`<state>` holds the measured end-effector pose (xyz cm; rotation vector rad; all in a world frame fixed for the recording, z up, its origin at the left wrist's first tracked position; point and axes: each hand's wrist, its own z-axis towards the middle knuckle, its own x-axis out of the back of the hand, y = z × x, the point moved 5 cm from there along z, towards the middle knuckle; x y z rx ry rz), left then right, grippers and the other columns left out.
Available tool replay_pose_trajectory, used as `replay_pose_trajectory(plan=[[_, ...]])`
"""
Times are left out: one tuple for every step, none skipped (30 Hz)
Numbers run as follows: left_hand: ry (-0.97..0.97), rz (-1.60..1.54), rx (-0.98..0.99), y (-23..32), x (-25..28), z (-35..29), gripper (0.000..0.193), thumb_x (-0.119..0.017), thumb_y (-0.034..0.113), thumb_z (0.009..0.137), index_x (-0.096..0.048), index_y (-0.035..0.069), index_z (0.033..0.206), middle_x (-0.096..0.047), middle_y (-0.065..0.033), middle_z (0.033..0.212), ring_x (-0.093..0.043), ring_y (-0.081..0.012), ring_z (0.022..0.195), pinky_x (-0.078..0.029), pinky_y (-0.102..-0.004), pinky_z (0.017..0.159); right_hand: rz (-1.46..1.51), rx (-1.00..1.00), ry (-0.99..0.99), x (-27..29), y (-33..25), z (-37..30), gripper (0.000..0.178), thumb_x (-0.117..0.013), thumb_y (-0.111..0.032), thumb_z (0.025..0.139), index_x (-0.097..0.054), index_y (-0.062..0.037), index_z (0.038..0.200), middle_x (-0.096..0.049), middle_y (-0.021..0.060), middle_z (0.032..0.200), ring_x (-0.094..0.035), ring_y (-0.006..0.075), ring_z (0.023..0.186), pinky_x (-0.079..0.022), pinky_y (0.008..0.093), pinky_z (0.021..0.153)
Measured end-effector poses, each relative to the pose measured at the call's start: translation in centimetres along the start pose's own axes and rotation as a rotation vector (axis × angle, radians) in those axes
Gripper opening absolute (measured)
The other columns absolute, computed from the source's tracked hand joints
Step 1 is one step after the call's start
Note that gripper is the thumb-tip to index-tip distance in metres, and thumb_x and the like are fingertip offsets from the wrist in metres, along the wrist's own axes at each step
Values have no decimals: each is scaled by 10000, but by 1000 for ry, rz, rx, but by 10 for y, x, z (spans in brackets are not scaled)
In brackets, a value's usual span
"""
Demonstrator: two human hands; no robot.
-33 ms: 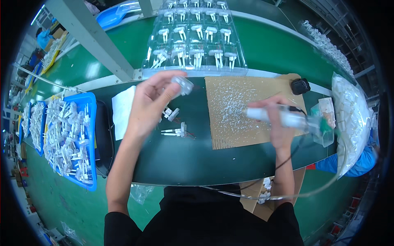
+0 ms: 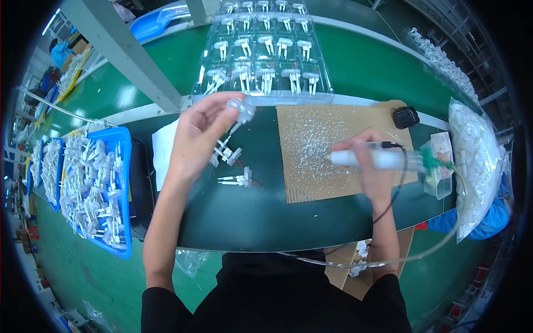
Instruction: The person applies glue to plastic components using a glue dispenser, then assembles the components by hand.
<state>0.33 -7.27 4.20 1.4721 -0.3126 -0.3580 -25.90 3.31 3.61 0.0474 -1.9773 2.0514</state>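
My left hand (image 2: 200, 133) pinches a small clear plastic part (image 2: 242, 111) with white prongs between thumb and fingertips, raised over the green work table (image 2: 250, 222). My right hand (image 2: 371, 166) is wrapped round a white dispensing syringe (image 2: 394, 160) with a green cap and a hose. The syringe lies roughly level, tip pointing left, over a piece of brown cardboard (image 2: 347, 188) strewn with white specks. Under my left hand, white pronged parts (image 2: 227, 152) lie in a small group. A similar part (image 2: 242, 178) with thin red wires lies just nearer to me.
A clear compartment tray (image 2: 328, 83) of white pronged parts stands beyond the table. Blue bins (image 2: 126, 216) full of such parts are at the left. A black object (image 2: 406, 117), a clear box (image 2: 443, 187) and a stuffed plastic bag (image 2: 474, 166) are to the right.
My left hand has turned the clear part and tilted it, so its prongs show lower down. My right hand and the syringe have shifted slightly left.
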Motion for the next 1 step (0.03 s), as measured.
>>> replay_pose_trajectory(plan=[[29, 40, 22, 2, 8, 7, 259, -541, 102, 909, -578, 37, 1157, -594, -56, 1127, -565, -116, 982, -419, -255, 905, 17, -49, -34, -1, 8, 3, 409, -610, -345, 847, -447, -17, 1028, -646, 239, 960, -644, 345, 882, -523, 414, 801]])
